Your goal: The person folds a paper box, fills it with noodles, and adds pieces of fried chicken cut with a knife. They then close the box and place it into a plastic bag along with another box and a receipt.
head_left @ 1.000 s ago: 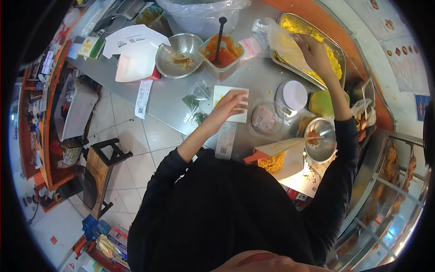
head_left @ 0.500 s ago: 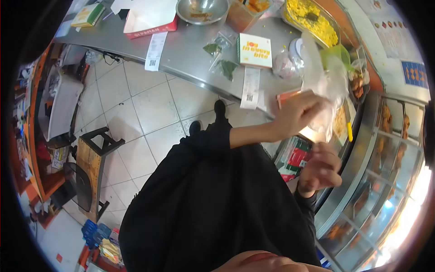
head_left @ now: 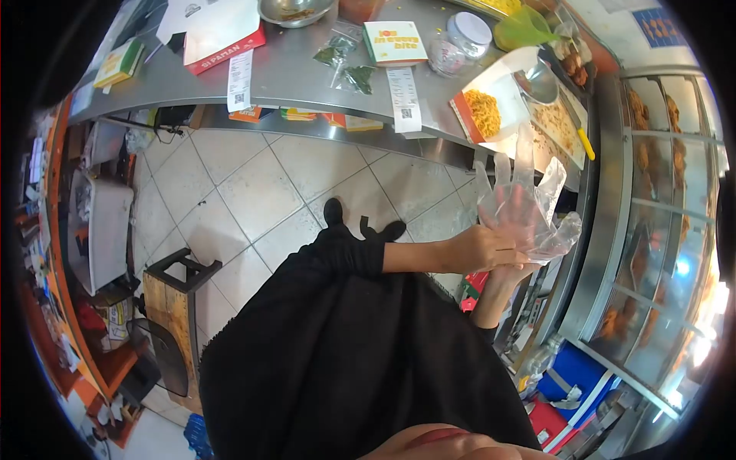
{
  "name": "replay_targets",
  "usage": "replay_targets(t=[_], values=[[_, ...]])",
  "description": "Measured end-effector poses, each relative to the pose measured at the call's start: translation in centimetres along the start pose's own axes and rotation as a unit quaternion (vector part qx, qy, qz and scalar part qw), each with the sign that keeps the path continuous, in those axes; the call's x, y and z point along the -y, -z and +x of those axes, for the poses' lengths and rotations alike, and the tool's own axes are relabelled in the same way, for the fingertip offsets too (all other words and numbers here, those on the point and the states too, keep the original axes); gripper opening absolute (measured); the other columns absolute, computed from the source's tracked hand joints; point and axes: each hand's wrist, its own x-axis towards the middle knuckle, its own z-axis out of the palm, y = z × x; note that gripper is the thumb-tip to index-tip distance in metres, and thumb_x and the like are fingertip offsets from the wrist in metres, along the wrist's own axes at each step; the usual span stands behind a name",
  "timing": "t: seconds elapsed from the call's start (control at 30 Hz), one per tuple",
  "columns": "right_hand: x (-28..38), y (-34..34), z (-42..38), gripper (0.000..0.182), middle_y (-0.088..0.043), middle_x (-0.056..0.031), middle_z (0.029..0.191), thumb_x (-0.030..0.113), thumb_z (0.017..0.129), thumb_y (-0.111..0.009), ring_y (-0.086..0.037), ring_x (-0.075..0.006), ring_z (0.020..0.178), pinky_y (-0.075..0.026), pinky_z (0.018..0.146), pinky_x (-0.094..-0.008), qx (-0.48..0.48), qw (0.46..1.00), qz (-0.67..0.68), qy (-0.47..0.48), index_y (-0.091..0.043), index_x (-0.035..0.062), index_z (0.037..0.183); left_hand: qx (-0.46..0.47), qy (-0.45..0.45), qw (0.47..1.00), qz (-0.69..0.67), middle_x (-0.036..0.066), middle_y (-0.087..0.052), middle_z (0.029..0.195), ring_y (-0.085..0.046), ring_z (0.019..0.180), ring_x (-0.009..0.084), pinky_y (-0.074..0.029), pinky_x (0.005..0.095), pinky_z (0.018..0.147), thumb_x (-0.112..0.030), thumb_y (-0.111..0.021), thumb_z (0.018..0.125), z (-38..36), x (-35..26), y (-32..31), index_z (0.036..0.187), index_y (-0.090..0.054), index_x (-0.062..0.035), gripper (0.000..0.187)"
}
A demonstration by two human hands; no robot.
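A clear plastic glove (head_left: 553, 188) is partly over my right hand (head_left: 515, 218), which is raised with its fingers spread inside it. The glove's finger tips stand loose above my fingers. My left hand (head_left: 481, 249) is closed on the glove's cuff at my right wrist. Just beyond the gloved hand, on the counter, an open box (head_left: 462, 115) with a red side holds noodles (head_left: 484, 113). A metal bowl (head_left: 539, 83) and a board with chopped food (head_left: 556, 123) lie beside it, with a yellow-handled knife (head_left: 586, 144).
The steel counter (head_left: 299, 84) also carries a closed box (head_left: 395, 42), receipts (head_left: 404, 100), leaf packets (head_left: 358, 78), a jar (head_left: 469, 34) and an open red-and-white box (head_left: 224, 50). At right stands a glass food cabinet (head_left: 648, 207). A wooden stool (head_left: 169, 310) is at left.
The glove has gone from hanging under my left hand to covering my right hand, which has risen and spread its fingers. The view has shifted, and the noodle box now shows.
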Motion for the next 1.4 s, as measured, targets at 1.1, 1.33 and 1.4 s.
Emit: replay_targets(t=[1.1,1.33,1.4], values=[[45.0,28.8,-17.7,0.037,-0.050,-0.0114,0.105,0.027,0.085,-0.036,-0.051,-0.0220,0.090,-0.038,0.086,-0.0318,-0.437,0.453,-0.566,0.532,-0.042,0.0013,0.111,0.329,-0.095,0.917,-0.207,0.005,-0.053,0.075,-0.052,0.066,0.0228,-0.042,0.0332,0.057,-0.014,-0.056,0.072,0.1,-0.6,-32.5,0.097,-0.053,-0.0118,0.025],[49.2,27.2,-14.4,0.043,-0.043,-0.0139,0.114,0.015,0.079,-0.050,-0.050,-0.0271,0.096,-0.040,0.084,-0.0329,-0.342,-0.128,-0.800,0.477,-0.035,0.0022,0.118,0.169,0.044,0.983,0.050,0.006,-0.052,0.074,-0.052,0.069,0.0241,-0.041,0.0345,0.062,-0.013,-0.053,0.075,6.7,13.3,-30.5,0.098,-0.055,-0.0118,0.023],[47.7,27.2,-13.6,0.043,-0.042,-0.0142,0.115,0.015,0.079,-0.049,-0.049,-0.0274,0.097,-0.039,0.084,-0.0333,-0.442,0.030,-0.751,0.489,-0.035,0.0020,0.118,0.148,0.091,0.982,0.067,0.007,-0.053,0.075,-0.052,0.070,0.0249,-0.041,0.0352,0.063,-0.013,-0.052,0.075,8.0,15.8,-30.2,0.098,-0.055,-0.0113,0.023]])
